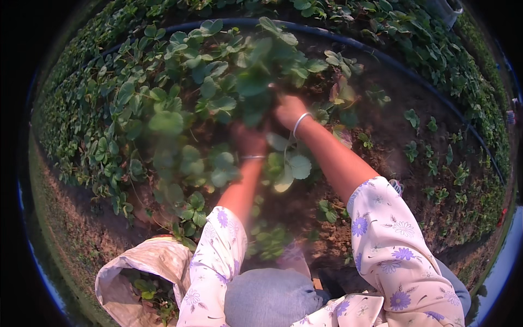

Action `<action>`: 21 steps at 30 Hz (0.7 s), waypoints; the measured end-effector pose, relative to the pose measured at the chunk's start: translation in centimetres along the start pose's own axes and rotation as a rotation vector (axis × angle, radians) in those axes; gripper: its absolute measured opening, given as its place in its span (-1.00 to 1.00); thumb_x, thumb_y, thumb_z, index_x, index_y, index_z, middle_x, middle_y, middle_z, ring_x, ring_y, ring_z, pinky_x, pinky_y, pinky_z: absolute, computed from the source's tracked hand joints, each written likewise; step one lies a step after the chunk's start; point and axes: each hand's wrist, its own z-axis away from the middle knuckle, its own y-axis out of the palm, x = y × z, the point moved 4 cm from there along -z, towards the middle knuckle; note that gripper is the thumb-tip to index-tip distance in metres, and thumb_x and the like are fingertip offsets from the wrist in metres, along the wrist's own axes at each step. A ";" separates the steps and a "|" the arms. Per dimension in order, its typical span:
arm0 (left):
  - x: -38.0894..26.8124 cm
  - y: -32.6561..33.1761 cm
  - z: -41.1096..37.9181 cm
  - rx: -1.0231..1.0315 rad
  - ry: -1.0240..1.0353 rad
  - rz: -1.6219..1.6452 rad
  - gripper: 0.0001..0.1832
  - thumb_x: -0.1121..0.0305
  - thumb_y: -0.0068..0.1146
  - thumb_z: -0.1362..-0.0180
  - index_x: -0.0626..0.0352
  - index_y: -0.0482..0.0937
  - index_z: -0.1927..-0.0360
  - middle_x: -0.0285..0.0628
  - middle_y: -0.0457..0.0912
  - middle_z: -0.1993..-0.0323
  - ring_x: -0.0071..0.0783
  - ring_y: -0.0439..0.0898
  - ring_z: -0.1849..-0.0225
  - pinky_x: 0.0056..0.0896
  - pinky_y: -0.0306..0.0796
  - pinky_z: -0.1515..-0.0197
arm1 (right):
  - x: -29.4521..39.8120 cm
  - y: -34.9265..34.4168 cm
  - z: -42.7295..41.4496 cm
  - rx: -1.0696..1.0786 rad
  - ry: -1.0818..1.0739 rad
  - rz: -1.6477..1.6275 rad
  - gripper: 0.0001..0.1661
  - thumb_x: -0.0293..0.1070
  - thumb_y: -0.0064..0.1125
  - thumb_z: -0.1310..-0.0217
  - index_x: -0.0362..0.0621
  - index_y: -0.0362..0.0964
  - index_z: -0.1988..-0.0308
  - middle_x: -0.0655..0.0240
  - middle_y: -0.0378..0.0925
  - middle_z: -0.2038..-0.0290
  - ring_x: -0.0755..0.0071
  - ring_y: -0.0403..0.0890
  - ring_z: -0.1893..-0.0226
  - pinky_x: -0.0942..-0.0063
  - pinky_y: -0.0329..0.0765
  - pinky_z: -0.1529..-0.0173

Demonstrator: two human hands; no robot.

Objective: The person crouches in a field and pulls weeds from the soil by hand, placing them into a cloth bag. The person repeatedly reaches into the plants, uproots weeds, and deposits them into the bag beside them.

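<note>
Both of my hands reach into a dense clump of strawberry plants (222,102) with three-part green leaves. My right hand (289,111), with a silvery bangle (301,122) at its wrist, is bent in among the leaves. Its fingertips are mostly hidden by blurred foliage (253,81). Lower and to the left, my left hand (247,141) is smeared by motion under the same foliage. What its fingers touch cannot be made out. Pale-backed leaves (292,165) hang between my forearms.
An open woven sack (145,255) with plant pieces (153,296) inside stands at my lower left. A dark hose (359,44) curves across the bed beyond the plants. Small plants (412,151) dot the brown soil (392,118) on the right. A pale container (449,14) sits top right.
</note>
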 end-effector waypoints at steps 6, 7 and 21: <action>-0.4 -1.3 0.3 -0.058 0.152 -0.151 -0.76 0.16 0.37 0.12 -0.07 0.69 0.33 -0.29 0.65 0.22 -0.18 0.52 0.08 -0.16 0.32 -0.01 | 5.3 -0.4 2.3 0.185 0.159 -0.010 -0.54 -0.49 -0.01 -0.10 -0.27 0.41 -0.05 0.05 0.58 0.09 0.16 0.59 0.08 0.33 0.46 -0.03; 0.6 -0.4 0.4 -0.037 0.053 -0.139 -0.76 0.15 0.36 0.11 -0.07 0.69 0.33 -0.28 0.65 0.22 -0.18 0.51 0.07 -0.15 0.31 -0.02 | 4.6 -0.6 1.8 0.117 0.085 -0.007 -0.57 -0.43 0.02 -0.09 -0.22 0.45 -0.01 0.02 0.58 0.15 0.11 0.60 0.11 0.31 0.46 0.00; -0.6 0.4 0.5 0.040 -0.012 -0.218 -0.80 0.12 0.30 0.04 -0.08 0.71 0.35 -0.22 0.64 0.24 -0.13 0.49 0.04 -0.11 0.26 -0.12 | 0.9 -3.3 5.1 -0.048 0.259 -0.878 -0.72 -0.25 -0.08 -0.38 -0.29 0.34 0.26 0.20 0.55 0.52 0.34 0.63 0.58 0.50 0.59 0.49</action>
